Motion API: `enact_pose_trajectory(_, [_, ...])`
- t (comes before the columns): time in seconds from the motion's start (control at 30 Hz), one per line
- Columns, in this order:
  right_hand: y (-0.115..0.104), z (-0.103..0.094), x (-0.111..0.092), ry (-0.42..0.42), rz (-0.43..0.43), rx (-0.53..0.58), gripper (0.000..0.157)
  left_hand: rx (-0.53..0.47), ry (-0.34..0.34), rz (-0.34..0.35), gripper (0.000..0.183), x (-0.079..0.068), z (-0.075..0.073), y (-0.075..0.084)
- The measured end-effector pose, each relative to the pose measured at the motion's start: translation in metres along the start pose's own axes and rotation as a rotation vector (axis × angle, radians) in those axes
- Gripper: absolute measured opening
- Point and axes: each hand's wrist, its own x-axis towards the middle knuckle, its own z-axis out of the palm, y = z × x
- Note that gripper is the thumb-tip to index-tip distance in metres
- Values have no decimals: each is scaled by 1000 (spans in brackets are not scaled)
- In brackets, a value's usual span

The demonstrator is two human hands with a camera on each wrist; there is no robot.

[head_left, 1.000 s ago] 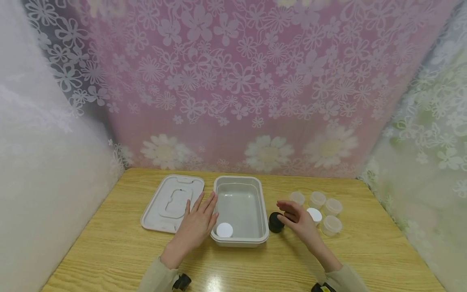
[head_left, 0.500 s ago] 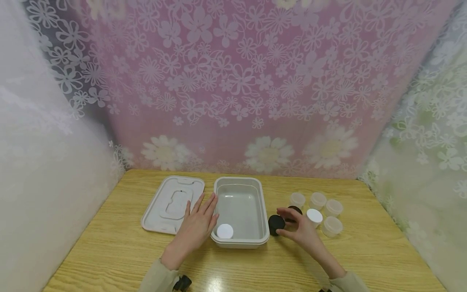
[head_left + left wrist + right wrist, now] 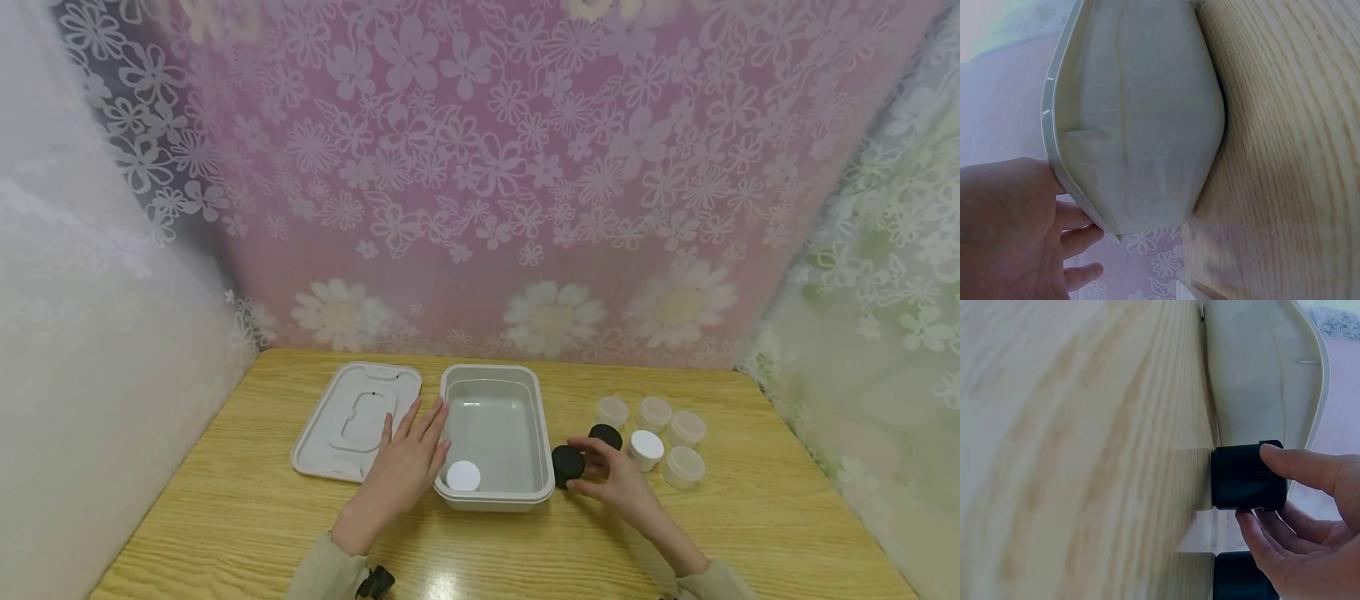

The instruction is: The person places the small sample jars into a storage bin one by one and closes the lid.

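Note:
A black round jar (image 3: pixel 567 467) stands on the table close to the right side of a grey-white plastic box (image 3: pixel 495 503). My right hand (image 3: pixel 618 483) pinches this jar; in the right wrist view the thumb (image 3: pixel 1300 467) lies at its lid edge and the fingertips touch its opposite side. A second black jar (image 3: pixel 605 436) stands just behind that hand. My left hand (image 3: pixel 401 462) rests on the box's left rim with its fingers fairly straight. Inside the box, in the near left corner, sits a white round lid or jar (image 3: pixel 462 476).
A flat grey-white box lid (image 3: pixel 318 442) lies left of the box. At right stand a white-topped jar (image 3: pixel 646 448) and several small translucent cups, one of them (image 3: pixel 683 467) nearest the front. A floral curtain (image 3: pixel 480 208) hangs behind the wooden table (image 3: pixel 247 500).
My right hand has moved slightly nearer the front and its fingers have closed about the black jar. The second black jar has come into view behind it. My left hand stays put.

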Motion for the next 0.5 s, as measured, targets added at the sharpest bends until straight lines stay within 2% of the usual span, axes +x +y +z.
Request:
enact_pose_trajectory(0.23, [-3,-3,1,18,65,5,57,-12,-2,-2,54,0,0,1])
enact_pose_trajectory(0.5, [-22,-17,6,110,58,-7,54,-8,6,-5,54,0,-1,1])
